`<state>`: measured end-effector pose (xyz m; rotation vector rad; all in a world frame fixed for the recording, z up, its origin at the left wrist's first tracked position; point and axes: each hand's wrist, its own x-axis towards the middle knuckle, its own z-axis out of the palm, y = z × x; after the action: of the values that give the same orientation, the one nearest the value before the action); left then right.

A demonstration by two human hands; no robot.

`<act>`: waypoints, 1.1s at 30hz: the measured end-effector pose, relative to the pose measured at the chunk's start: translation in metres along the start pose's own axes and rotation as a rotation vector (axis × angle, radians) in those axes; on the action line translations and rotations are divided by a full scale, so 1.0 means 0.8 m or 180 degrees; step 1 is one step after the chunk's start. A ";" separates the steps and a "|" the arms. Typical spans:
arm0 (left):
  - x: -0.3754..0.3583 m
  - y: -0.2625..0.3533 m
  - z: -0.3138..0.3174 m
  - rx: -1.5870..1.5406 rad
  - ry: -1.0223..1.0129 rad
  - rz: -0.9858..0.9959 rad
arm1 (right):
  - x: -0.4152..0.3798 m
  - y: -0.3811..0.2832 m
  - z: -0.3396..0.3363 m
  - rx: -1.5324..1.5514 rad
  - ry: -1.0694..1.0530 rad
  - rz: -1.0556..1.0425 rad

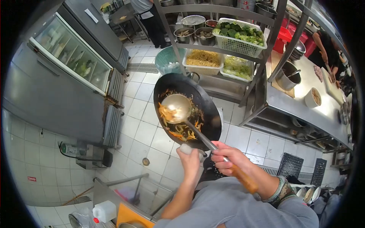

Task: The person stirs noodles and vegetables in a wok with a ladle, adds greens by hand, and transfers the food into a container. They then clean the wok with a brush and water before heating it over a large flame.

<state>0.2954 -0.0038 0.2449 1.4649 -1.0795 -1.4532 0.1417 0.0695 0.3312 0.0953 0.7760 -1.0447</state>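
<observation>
A dark wok (212, 110) is held up over the tiled floor in front of me, with stir-fried strips of orange and brown food (183, 133) inside. My left hand (189, 159) is closed at the wok's near edge, a pale cloth (186, 149) bunched under its fingers; the wok's handle itself is hidden there. In my right hand (229, 159) is a large metal ladle (200, 133) with a wooden grip, the fingers wrapped round its shaft. The ladle's round bowl sits in the wok, with orange strips along its left side.
A steel rack (213, 45) ahead holds baskets of broccoli (239, 34), noodles (203, 57) and lettuce (236, 67). A green bin (167, 57) stands beside it. Right is a steel worktable (279, 102) where another person (323, 49) works. Refrigerators (57, 91) line the left; another person (148, 21) stands behind.
</observation>
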 end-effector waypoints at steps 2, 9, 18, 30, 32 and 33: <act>0.010 0.010 -0.013 -0.0238 0.0034 -0.0223 | 0.015 0.013 -0.051 0.2074 -0.1511 0.0298; 0.018 0.041 -0.069 -0.0891 -0.0367 -0.1112 | 0.043 0.036 -0.079 0.0675 -0.0414 -0.0167; 0.012 0.010 -0.043 -0.0247 -0.0237 -0.0350 | 0.082 -0.031 0.019 -0.0584 0.0197 -0.0454; 0.027 0.054 -0.093 -0.0912 -0.0207 -0.0283 | 0.028 0.004 -0.074 0.0127 -0.0215 -0.0230; 0.019 0.052 -0.091 -0.0930 -0.0245 -0.0321 | 0.012 -0.015 -0.056 -0.0788 0.0395 -0.0356; 0.016 0.048 -0.089 -0.0730 -0.0151 -0.0265 | 0.007 -0.018 -0.049 -0.1712 0.0962 -0.0467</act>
<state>0.3647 -0.0305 0.2792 1.3315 -0.8562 -1.6198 0.1106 0.0745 0.3033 -0.2738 1.3320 -0.9371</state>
